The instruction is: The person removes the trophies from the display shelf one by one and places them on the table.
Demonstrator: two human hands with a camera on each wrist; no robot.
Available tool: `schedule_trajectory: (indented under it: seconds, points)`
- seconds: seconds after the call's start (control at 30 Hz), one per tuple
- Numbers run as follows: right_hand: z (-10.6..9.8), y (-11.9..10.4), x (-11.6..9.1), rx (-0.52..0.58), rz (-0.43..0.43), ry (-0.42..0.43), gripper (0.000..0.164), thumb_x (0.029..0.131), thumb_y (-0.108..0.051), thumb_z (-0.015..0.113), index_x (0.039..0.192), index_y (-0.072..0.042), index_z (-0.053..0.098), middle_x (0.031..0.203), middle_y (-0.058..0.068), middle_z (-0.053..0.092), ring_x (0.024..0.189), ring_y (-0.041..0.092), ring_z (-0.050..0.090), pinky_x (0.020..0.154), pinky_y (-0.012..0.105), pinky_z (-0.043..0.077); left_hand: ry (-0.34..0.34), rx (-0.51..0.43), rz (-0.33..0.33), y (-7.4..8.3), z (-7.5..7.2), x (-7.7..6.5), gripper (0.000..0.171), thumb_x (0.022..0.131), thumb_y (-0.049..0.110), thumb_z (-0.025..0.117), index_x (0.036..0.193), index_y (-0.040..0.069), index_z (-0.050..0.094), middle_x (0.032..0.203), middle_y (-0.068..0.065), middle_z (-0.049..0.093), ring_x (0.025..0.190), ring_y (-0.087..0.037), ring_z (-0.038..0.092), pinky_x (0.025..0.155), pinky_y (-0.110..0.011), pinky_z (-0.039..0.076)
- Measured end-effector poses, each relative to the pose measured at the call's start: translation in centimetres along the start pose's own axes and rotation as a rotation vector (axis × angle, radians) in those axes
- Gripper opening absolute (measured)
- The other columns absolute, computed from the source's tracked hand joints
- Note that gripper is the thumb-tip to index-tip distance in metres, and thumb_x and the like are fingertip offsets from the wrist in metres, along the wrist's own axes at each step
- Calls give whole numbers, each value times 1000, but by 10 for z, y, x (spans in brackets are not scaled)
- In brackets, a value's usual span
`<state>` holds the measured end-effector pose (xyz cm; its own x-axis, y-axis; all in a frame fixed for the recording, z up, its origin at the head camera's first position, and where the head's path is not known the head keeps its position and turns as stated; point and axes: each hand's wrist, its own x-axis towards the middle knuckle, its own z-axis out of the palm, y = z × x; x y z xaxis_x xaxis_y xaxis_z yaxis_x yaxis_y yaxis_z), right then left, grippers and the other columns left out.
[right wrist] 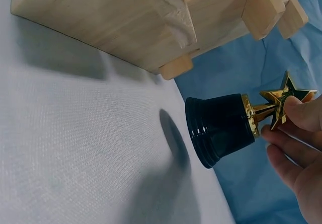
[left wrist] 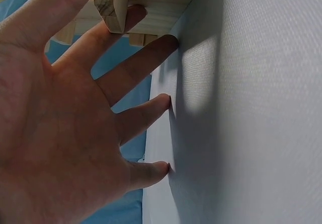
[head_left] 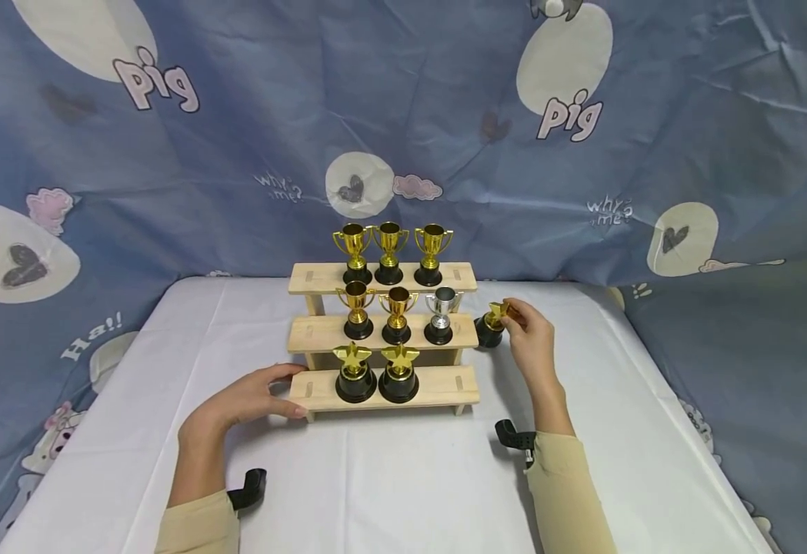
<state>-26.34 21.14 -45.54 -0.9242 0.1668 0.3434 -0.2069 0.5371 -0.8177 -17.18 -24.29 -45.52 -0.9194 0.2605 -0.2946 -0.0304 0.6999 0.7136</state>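
In the head view, a three-stepped wooden stand [head_left: 445,382] is seen on a white cloth [head_left: 389,485]. A gold star trophy [head_left: 490,333] is gripped by its star in the right hand [head_left: 533,338], just right of the middle step, its base slightly tilted. Two matching trophies [head_left: 399,382] are stood on the near step, with cups [head_left: 433,241] ranged on the farther two. The near step's left end is touched by the left hand [head_left: 245,398], probably to steady it.

In the left wrist view, the left hand's fingers are spread and nearly straight.

In the right wrist view, the star is pinched between thumb and fingers, and the base appears lifted. The step is judged to be the trophy's addition to the display; a move near and left, with the base levelled, seems called for.
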Motion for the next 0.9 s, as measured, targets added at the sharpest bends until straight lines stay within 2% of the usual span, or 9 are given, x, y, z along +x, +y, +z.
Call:
schedule_trajectory:
  seconds: [0.23, 0.37, 0.7, 0.9]
  points:
    - [2, 2, 1, -19, 20, 5, 34, 94, -5, 65, 128, -8, 66, 119, 16, 70, 101, 27, 68, 81, 34, 55, 7, 7, 8, 2, -1, -2, 82, 72, 42, 85, 142, 13, 53, 149, -19, 48, 142, -43, 37, 111, -63, 33]
    - [7, 5, 4, -39, 25, -21, 33, 94, -6, 65, 128, -8, 66, 116, 16, 71, 98, 27, 67, 78, 32, 54, 12, -1, 2, 1, 0, -4, 82, 72, 41, 85, 142, 12, 53, 149, -20, 48, 142, -44, 37, 111, -63, 33]
    - [18, 9, 3, -55, 19, -61, 32, 96, -9, 64, 128, -5, 65, 116, 19, 71, 101, 32, 69, 82, 44, 57, 15, -11, -17, -1, 1, -3, 83, 71, 41, 85, 142, 12, 53, 150, -20, 47, 143, -44, 36, 111, -64, 32]
    - [18, 11, 2, -73, 19, -58, 35, 96, -9, 64, 131, -6, 63, 115, 20, 71, 103, 33, 69, 84, 46, 57, 14, 0, -23, 0, 1, -3, 84, 71, 42, 85, 142, 13, 53, 151, -20, 47, 143, -44, 36, 111, -65, 32]
